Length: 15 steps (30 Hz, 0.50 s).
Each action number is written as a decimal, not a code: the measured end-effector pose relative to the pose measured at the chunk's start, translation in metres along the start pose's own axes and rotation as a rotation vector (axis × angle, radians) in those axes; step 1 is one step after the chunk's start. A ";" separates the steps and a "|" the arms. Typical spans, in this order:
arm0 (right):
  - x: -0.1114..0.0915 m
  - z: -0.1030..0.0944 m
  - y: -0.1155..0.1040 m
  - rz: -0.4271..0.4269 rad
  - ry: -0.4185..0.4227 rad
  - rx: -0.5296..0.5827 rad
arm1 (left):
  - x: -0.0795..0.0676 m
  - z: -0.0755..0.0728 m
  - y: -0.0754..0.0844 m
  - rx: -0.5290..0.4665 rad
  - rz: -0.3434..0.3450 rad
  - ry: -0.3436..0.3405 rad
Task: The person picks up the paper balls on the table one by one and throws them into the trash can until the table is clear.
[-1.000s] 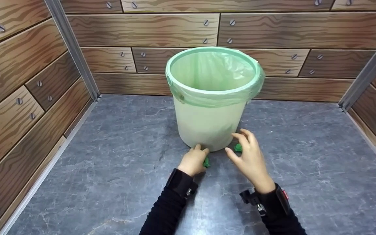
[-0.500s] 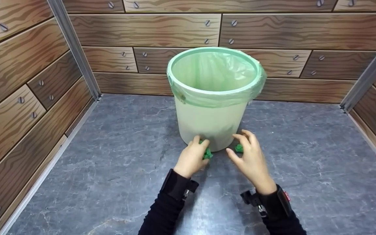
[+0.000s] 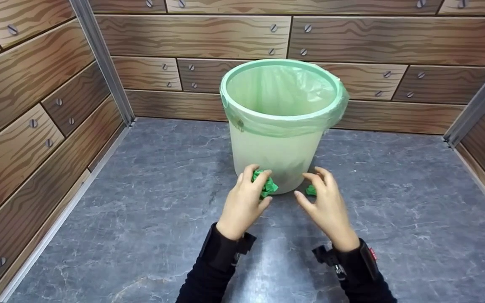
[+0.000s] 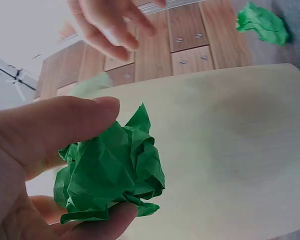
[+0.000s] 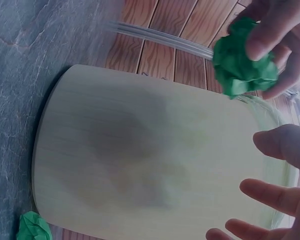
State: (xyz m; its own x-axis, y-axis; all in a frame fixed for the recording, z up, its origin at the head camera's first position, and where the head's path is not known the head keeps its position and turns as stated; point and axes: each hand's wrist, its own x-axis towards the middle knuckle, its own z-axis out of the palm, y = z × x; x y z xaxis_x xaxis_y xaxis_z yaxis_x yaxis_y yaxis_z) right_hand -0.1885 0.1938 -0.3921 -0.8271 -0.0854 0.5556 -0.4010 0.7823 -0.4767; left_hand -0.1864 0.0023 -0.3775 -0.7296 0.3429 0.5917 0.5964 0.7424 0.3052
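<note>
My left hand grips a crumpled ball of green paper between thumb and fingers, raised off the floor in front of the bin. Nothing is held by my right hand, whose fingers are spread and loosely bent near the bin's lower right side. A second crumpled green paper ball lies on the floor beside the bin's base, partly hidden by the right fingers in the head view. The pale green bin stands upright, its mouth lined with a translucent green bag folded over the rim.
The grey marbled floor spreads around the bin. A wall of printed wood planks closes the back, with metal strips at the corners. Similar side walls stand left and right.
My left hand has lifted the paper ball from the floor by the bin's base, rising and turning so more of the ball shows. The right hand has barely moved.
</note>
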 end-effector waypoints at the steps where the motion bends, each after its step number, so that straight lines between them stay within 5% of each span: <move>1: 0.000 0.000 0.000 -0.003 0.001 0.001 | 0.000 -0.002 0.002 0.000 0.001 0.006; 15: -0.002 -0.001 -0.001 -0.020 -0.012 -0.023 | -0.002 -0.007 0.009 -0.046 0.087 0.099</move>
State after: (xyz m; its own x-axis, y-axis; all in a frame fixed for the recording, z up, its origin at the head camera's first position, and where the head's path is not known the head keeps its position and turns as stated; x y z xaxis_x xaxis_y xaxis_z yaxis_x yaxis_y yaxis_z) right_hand -0.1860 0.1944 -0.3920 -0.8239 -0.1083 0.5563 -0.4081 0.7945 -0.4496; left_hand -0.1770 0.0039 -0.3709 -0.6392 0.3452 0.6872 0.6724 0.6845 0.2816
